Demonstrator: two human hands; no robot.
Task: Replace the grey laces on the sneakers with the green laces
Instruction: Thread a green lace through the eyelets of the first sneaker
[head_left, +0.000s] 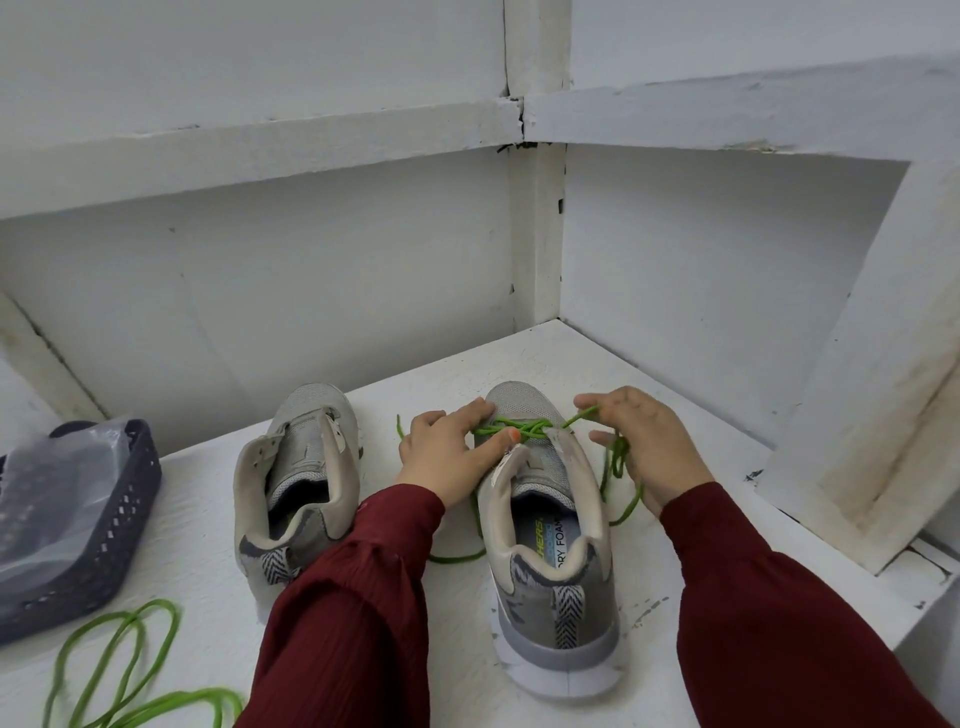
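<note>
Two grey sneakers stand heel-toward-me on a white shelf. The right sneaker (545, 530) has a green lace (519, 428) crossed through its front eyelets. My left hand (447, 457) rests on that shoe's left side, its thumb pressing on the lace crossing. My right hand (639, 447) pinches one end of the lace just right of the shoe, and loose lace hangs below it. The left sneaker (296, 483) has no lace in it. A second green lace (130, 675) lies coiled at the lower left.
A dark plastic basket (104, 530) holding a clear bag sits at the left edge. White walls close in behind and to the right of the shelf (675, 571), with a slanted white beam (857, 389) on the right.
</note>
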